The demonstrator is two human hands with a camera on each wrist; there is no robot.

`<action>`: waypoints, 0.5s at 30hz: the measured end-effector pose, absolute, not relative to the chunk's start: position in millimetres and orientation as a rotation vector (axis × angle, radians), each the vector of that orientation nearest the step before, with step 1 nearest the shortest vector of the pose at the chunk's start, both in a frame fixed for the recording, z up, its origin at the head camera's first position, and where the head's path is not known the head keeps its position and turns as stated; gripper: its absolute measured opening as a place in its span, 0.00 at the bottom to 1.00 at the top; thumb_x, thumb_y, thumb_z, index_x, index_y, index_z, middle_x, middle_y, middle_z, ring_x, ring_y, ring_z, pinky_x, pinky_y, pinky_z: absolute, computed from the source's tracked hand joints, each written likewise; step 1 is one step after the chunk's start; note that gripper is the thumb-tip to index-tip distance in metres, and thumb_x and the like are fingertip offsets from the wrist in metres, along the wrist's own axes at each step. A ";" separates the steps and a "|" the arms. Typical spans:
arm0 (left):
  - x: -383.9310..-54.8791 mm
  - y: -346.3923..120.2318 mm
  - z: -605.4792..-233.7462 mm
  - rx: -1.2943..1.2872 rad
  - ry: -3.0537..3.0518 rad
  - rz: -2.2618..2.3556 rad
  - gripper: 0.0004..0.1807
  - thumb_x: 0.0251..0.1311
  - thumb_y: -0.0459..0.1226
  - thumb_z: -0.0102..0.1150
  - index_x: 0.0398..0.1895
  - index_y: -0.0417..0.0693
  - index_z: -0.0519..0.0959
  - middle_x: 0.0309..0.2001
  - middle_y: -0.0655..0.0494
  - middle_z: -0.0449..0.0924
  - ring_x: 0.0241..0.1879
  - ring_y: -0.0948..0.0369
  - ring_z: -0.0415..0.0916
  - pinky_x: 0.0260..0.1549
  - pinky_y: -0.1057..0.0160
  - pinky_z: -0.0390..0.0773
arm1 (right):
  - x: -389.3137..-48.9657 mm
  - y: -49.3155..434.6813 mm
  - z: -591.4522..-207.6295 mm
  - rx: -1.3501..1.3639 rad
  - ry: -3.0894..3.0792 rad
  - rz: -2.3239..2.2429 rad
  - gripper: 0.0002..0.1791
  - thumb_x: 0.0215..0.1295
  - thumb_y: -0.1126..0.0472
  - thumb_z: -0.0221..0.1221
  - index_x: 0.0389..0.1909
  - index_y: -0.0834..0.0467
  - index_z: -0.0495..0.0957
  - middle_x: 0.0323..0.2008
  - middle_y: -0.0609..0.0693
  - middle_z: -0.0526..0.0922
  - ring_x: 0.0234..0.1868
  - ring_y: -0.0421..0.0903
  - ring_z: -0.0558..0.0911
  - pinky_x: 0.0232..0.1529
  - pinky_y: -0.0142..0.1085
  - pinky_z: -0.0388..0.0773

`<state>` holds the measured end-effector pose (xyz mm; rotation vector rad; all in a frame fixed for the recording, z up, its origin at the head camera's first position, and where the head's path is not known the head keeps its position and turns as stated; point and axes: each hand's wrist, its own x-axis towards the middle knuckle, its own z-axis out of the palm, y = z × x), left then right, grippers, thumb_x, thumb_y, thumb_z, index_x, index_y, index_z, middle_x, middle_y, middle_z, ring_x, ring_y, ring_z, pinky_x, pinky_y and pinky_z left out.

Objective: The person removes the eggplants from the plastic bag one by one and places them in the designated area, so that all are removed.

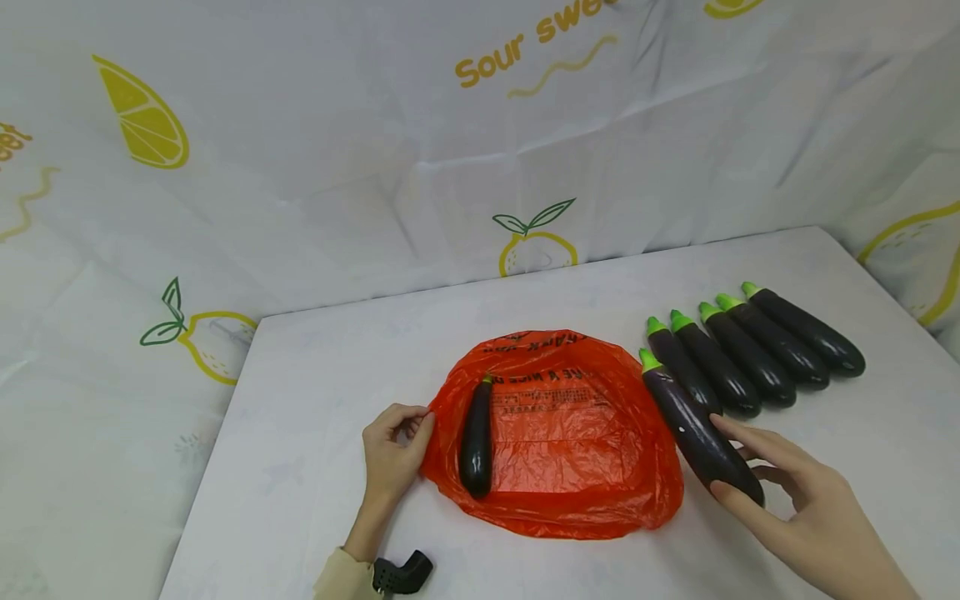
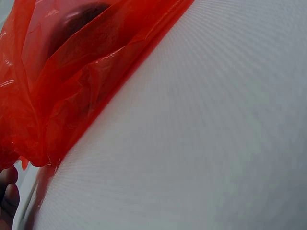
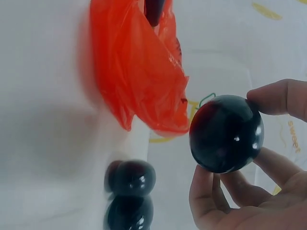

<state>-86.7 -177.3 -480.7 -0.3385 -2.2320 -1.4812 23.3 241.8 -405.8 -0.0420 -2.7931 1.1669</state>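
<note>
A red plastic bag (image 1: 570, 467) with dark printing lies spread wide at its mouth on the white table. Inside, along its left side, lies one dark purple eggplant (image 1: 476, 442) with a green stem. My left hand (image 1: 393, 446) pinches the bag's left rim between thumb and fingers. At the bag's right side, my right hand (image 1: 798, 500) grips a second eggplant (image 1: 701, 433) near its blunt end, its green stem pointing away beside the bag's rim. The right wrist view shows this held eggplant (image 3: 225, 134) end-on, between thumb and fingers.
Several more eggplants (image 1: 757, 358) lie side by side in a slanted row at the table's right, stems toward the back. A white cloth (image 1: 337, 167) with lemon prints hangs behind the table (image 1: 322, 375). A black wrist device (image 1: 403, 573) sits at the left sleeve.
</note>
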 end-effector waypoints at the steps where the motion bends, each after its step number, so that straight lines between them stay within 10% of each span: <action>1: -86.6 -176.9 -480.5 -0.346 -2.223 -1.476 0.05 0.57 0.25 0.67 0.32 0.41 0.87 0.24 0.49 0.81 0.26 0.65 0.72 0.29 0.76 0.76 | 24.5 244.2 -407.1 -0.048 -2.797 1.162 0.39 0.51 0.66 0.76 0.67 0.54 0.76 0.61 0.65 0.79 0.49 0.13 0.62 0.35 0.15 0.71; 15: -87.2 -175.2 -481.0 -0.353 -2.195 -1.470 0.07 0.54 0.22 0.68 0.32 0.40 0.87 0.24 0.47 0.81 0.25 0.62 0.73 0.28 0.77 0.75 | 36.1 262.2 -421.2 -0.156 -2.893 1.093 0.39 0.52 0.61 0.77 0.67 0.61 0.74 0.58 0.70 0.79 0.41 0.10 0.58 0.31 0.27 0.78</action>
